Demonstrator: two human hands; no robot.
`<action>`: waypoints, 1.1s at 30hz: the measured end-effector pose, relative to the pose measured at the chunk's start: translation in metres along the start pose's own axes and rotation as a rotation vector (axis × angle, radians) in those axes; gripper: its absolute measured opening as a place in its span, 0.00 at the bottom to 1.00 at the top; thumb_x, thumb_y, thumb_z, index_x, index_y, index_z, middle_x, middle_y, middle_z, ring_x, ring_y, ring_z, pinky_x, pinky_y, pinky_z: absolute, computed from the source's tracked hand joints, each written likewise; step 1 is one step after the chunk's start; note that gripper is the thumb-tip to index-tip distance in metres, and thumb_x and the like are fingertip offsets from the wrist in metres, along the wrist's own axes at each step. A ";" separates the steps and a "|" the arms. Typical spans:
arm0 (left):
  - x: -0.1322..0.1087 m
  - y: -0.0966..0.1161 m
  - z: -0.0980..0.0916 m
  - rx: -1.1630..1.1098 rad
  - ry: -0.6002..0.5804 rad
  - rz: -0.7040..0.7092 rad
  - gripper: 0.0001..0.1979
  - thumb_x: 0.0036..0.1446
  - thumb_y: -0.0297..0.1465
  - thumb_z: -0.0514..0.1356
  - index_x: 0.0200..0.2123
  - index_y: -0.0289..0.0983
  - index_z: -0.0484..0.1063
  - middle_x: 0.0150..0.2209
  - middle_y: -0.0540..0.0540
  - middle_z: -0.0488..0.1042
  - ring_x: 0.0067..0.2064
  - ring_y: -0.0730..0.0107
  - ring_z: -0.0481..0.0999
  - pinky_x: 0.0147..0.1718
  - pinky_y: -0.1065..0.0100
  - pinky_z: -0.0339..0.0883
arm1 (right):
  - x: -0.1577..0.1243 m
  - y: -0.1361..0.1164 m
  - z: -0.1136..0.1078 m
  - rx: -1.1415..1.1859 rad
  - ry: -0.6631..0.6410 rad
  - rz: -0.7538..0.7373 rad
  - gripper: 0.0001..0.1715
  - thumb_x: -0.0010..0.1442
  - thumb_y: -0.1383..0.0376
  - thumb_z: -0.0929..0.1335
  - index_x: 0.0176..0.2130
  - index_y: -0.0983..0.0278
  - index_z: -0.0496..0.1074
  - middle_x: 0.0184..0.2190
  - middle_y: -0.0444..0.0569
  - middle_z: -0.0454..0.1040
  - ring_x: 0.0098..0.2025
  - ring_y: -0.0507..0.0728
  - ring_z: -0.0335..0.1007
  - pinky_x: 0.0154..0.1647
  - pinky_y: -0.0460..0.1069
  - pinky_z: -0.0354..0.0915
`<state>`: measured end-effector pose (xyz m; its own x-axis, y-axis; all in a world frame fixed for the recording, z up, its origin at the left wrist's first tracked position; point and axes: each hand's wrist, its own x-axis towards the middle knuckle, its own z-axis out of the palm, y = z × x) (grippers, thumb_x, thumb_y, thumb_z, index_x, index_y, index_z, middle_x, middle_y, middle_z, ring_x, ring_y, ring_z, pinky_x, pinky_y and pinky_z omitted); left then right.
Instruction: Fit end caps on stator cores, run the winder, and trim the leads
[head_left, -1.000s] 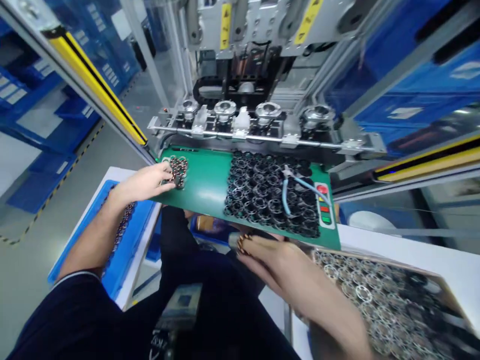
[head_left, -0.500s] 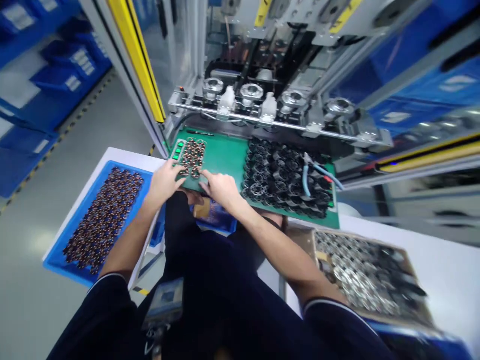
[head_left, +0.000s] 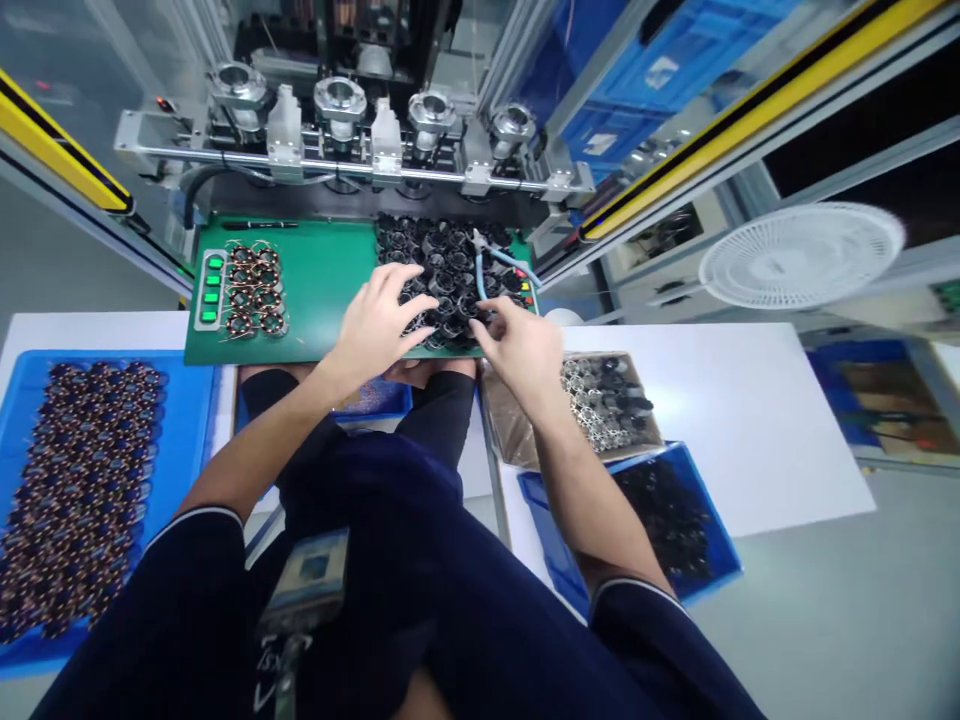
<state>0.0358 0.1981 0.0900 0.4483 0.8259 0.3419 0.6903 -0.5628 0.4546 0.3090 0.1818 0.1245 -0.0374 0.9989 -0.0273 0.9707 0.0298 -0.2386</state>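
Observation:
My left hand (head_left: 382,322) is at the left side of a block of black ring-shaped parts (head_left: 442,265), its fingers spread and curved around the near left edge. At the near right corner of the block, my right hand (head_left: 525,350) has its thumb and forefinger apart, close to or touching the parts. Blue-handled pliers (head_left: 481,268) lie on top of the black parts. To the left on the green mat (head_left: 322,270), several copper-wound coils (head_left: 255,290) stand in two columns, beside a grey strip with green squares (head_left: 212,290).
A machine rail with metal ring fixtures (head_left: 340,98) spans the back. A blue tray of copper coils (head_left: 196,430) is at left. To the right are a carton of metal parts (head_left: 600,400), a blue bin of black parts (head_left: 716,530) and a white fan (head_left: 802,255). A pen (head_left: 259,225) lies at the mat's back.
My view has swung to the right. Both hands have left the copper coils and moved right to the black parts, one at each side of the block.

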 end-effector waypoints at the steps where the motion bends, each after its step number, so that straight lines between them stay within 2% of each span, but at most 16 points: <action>1: 0.012 0.004 0.008 0.016 -0.037 0.011 0.16 0.82 0.35 0.74 0.67 0.42 0.89 0.83 0.31 0.75 0.86 0.32 0.71 0.86 0.31 0.72 | 0.004 -0.001 0.004 0.006 -0.016 0.014 0.24 0.84 0.55 0.73 0.71 0.58 0.86 0.48 0.57 0.94 0.55 0.73 0.91 0.56 0.59 0.77; 5: 0.036 0.011 0.030 0.071 -0.094 -0.023 0.14 0.83 0.34 0.72 0.65 0.39 0.88 0.82 0.28 0.77 0.85 0.30 0.72 0.84 0.30 0.73 | 0.013 -0.005 0.023 0.063 -0.047 0.044 0.26 0.85 0.52 0.73 0.74 0.58 0.85 0.49 0.58 0.95 0.55 0.74 0.92 0.57 0.58 0.77; 8: 0.036 0.012 0.035 0.071 -0.075 -0.055 0.09 0.81 0.34 0.74 0.59 0.40 0.89 0.79 0.29 0.79 0.83 0.30 0.74 0.82 0.30 0.74 | 0.017 -0.004 0.033 0.160 -0.039 0.061 0.24 0.86 0.53 0.73 0.70 0.60 0.85 0.51 0.61 0.95 0.58 0.75 0.92 0.62 0.60 0.78; 10: 0.031 0.010 0.033 0.012 -0.018 -0.062 0.06 0.81 0.35 0.74 0.55 0.42 0.89 0.75 0.32 0.82 0.80 0.34 0.77 0.80 0.34 0.76 | 0.020 0.000 0.038 0.270 -0.033 0.064 0.19 0.85 0.53 0.73 0.64 0.60 0.85 0.48 0.60 0.95 0.56 0.73 0.94 0.62 0.59 0.80; 12: 0.023 0.007 0.030 -0.151 0.087 -0.079 0.05 0.81 0.35 0.74 0.53 0.42 0.88 0.68 0.36 0.86 0.73 0.42 0.84 0.74 0.42 0.82 | 0.023 0.004 0.040 0.422 -0.042 0.062 0.21 0.86 0.46 0.73 0.60 0.60 0.83 0.43 0.56 0.94 0.46 0.68 0.94 0.55 0.55 0.82; 15: 0.008 0.000 0.026 -0.577 0.212 -0.204 0.09 0.79 0.39 0.74 0.53 0.42 0.84 0.54 0.42 0.88 0.51 0.58 0.90 0.54 0.56 0.89 | 0.028 0.009 0.044 0.676 -0.092 0.051 0.38 0.84 0.27 0.67 0.55 0.57 0.77 0.39 0.51 0.91 0.29 0.59 0.85 0.36 0.51 0.79; 18: -0.010 -0.006 0.021 -0.899 0.255 -0.408 0.21 0.72 0.50 0.78 0.47 0.43 0.77 0.45 0.47 0.87 0.40 0.65 0.90 0.44 0.63 0.90 | 0.025 0.011 0.044 0.867 -0.128 0.022 0.49 0.76 0.15 0.63 0.50 0.54 0.73 0.37 0.49 0.88 0.25 0.55 0.77 0.27 0.48 0.72; 21: -0.039 -0.010 0.011 -0.942 0.314 -0.520 0.27 0.69 0.54 0.81 0.43 0.44 0.72 0.42 0.48 0.88 0.35 0.67 0.90 0.36 0.68 0.87 | 0.002 0.019 0.038 0.939 -0.109 -0.022 0.47 0.73 0.15 0.69 0.47 0.54 0.75 0.33 0.44 0.82 0.25 0.55 0.72 0.28 0.49 0.72; 22: -0.051 -0.011 0.006 -0.933 0.335 -0.536 0.27 0.66 0.52 0.82 0.45 0.45 0.72 0.44 0.47 0.89 0.34 0.68 0.90 0.33 0.70 0.85 | -0.010 0.024 0.035 0.934 -0.081 -0.035 0.45 0.73 0.18 0.72 0.46 0.54 0.77 0.34 0.45 0.81 0.28 0.55 0.73 0.30 0.50 0.74; 24: -0.078 -0.014 -0.005 -0.886 0.370 -0.577 0.30 0.59 0.47 0.86 0.51 0.46 0.74 0.51 0.46 0.92 0.35 0.69 0.90 0.33 0.71 0.84 | -0.037 0.043 0.028 0.896 0.007 -0.041 0.38 0.72 0.25 0.78 0.44 0.55 0.81 0.43 0.50 0.84 0.38 0.59 0.80 0.38 0.53 0.80; 26: -0.101 -0.019 -0.017 -0.764 0.380 -0.637 0.35 0.54 0.43 0.87 0.59 0.47 0.78 0.56 0.43 0.94 0.37 0.68 0.91 0.36 0.70 0.87 | -0.059 0.070 0.024 0.835 0.126 -0.004 0.33 0.72 0.31 0.81 0.45 0.55 0.84 0.54 0.56 0.85 0.50 0.64 0.85 0.45 0.56 0.84; 27: -0.110 -0.022 -0.021 -0.675 0.364 -0.662 0.35 0.54 0.43 0.86 0.61 0.45 0.81 0.55 0.43 0.94 0.38 0.67 0.91 0.38 0.68 0.88 | -0.065 0.086 0.024 0.804 0.189 0.029 0.31 0.72 0.33 0.82 0.47 0.55 0.84 0.56 0.57 0.85 0.52 0.65 0.85 0.47 0.58 0.84; 29: -0.118 -0.030 -0.027 -0.495 0.305 -0.676 0.32 0.58 0.45 0.84 0.62 0.42 0.87 0.49 0.44 0.93 0.38 0.65 0.91 0.42 0.65 0.89 | -0.066 0.120 0.030 0.750 0.315 0.106 0.32 0.71 0.36 0.83 0.57 0.55 0.83 0.57 0.58 0.85 0.49 0.65 0.84 0.47 0.59 0.84; 31: -0.114 -0.038 -0.025 -0.348 0.262 -0.636 0.27 0.64 0.47 0.82 0.62 0.42 0.91 0.44 0.46 0.91 0.39 0.63 0.92 0.46 0.62 0.89 | -0.053 0.153 0.044 0.678 0.454 0.162 0.44 0.67 0.36 0.84 0.69 0.55 0.80 0.57 0.57 0.85 0.42 0.63 0.81 0.47 0.61 0.83; 33: -0.103 -0.048 -0.016 -0.235 0.234 -0.585 0.25 0.68 0.46 0.80 0.63 0.42 0.92 0.45 0.46 0.90 0.40 0.61 0.93 0.50 0.58 0.89 | -0.034 0.178 0.065 0.602 0.549 0.188 0.50 0.66 0.35 0.84 0.73 0.57 0.80 0.59 0.59 0.86 0.41 0.63 0.81 0.51 0.65 0.85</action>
<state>-0.0526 0.1392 0.0466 -0.1156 0.9831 0.1417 0.6285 -0.0381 0.7769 0.4676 0.1510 0.0202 0.3848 0.8652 0.3216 0.6505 -0.0071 -0.7594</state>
